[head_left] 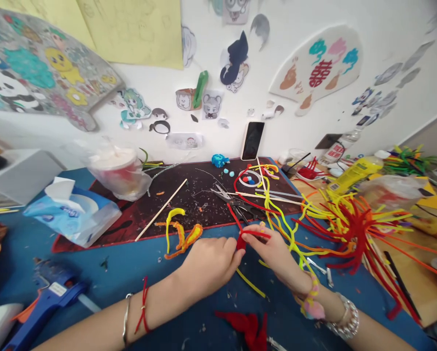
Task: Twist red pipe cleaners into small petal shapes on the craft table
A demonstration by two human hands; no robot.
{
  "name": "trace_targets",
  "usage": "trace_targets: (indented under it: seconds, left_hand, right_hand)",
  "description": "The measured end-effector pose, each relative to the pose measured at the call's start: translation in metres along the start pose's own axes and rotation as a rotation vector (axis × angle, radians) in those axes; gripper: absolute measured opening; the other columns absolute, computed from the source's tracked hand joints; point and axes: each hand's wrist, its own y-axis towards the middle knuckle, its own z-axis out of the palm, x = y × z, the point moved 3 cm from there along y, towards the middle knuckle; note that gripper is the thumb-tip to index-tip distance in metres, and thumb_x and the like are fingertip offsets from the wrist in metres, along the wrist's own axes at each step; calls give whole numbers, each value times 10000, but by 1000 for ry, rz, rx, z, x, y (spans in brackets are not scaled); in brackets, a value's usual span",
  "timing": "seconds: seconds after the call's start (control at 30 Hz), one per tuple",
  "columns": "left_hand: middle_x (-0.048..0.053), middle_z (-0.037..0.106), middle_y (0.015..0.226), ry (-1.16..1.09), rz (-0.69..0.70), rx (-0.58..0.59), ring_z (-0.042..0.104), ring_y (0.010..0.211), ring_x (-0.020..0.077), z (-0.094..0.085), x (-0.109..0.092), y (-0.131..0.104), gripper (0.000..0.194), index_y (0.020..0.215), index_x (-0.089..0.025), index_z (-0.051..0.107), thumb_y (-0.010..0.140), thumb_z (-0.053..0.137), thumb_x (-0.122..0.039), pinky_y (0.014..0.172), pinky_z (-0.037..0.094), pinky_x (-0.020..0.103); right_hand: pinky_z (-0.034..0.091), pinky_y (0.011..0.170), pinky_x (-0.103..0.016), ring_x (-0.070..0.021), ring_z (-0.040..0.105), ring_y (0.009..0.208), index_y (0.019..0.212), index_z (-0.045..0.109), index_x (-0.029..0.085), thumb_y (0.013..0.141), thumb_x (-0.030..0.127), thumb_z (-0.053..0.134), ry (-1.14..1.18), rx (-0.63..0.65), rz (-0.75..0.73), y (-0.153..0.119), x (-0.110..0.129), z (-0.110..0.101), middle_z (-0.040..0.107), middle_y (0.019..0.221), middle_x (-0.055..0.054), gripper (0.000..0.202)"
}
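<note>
My left hand (213, 258) is closed, its thumb and forefinger pinching a red pipe cleaner (235, 217) near the middle of the desk. My right hand (273, 251) pinches the same red piece from the other side, and a short red end (261, 234) sticks out past its fingers. Part of the red piece is hidden between the fingertips. Just beyond the hands lie scissors (224, 194) with dark handles. To the left of them rests a bent yellow and orange pipe-cleaner shape (192, 235). Below the hands is a red fuzzy piece (246, 325).
A bundle of red, yellow and orange pipe cleaners (361, 219) spreads at right. A blue glue gun (53, 292), a tissue pack (72, 214) and a bagged cup (114, 168) stand left. A phone (253, 140) leans on the wall. A wooden stick (162, 209) lies on the dark mat (130, 214).
</note>
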Motion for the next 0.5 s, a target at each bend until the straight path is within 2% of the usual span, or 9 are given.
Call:
trace_targets:
  seconds: [0.07, 0.13, 0.2, 0.33, 0.5]
  left_hand:
    - [65, 575, 751, 145, 216, -137, 554, 706, 183, -14, -3, 1, 268, 882, -122, 543, 900, 284, -188, 616, 421, 299]
    - [104, 576, 934, 228, 317, -238, 516, 911, 218, -23, -2, 2, 242, 1033, -101, 516, 889, 326, -144, 763, 405, 346]
    - [94, 574, 932, 244, 300, -243, 484, 961, 227, -25, 3, 5, 211, 998, -109, 537, 879, 367, -147, 831, 369, 377]
    - [40, 563, 730, 144, 243, -181, 509, 754, 170, -15, 11, 7, 207, 825, -135, 582, 877, 384, -170, 745, 390, 343]
    - [38, 602, 747, -224, 14, -217, 530, 706, 146, -4, 15, 6, 194, 772, -151, 620, 843, 447, -201, 658, 410, 271]
  right_hand:
    - [449, 701, -277, -162, 576, 726, 784, 636, 181, 775, 328, 550, 27, 62, 11, 1, 0, 2, 651, 744, -13, 171]
    - [441, 706, -272, -154, 567, 715, 781, 643, 186, 772, 321, 555, 40, 103, -2, 0, 1, 3, 653, 739, -3, 161]
    - [435, 705, -269, -147, 558, 698, 766, 644, 189, 766, 304, 562, 35, 119, -4, -2, 2, 4, 651, 730, 3, 141]
    - [422, 713, -269, -141, 543, 689, 741, 634, 187, 768, 283, 564, 23, 105, -15, -5, 0, 6, 632, 712, 1, 122]
    - [426, 687, -264, -136, 533, 675, 777, 628, 188, 766, 313, 570, 106, 57, 19, -8, -2, 8, 616, 711, -1, 138]
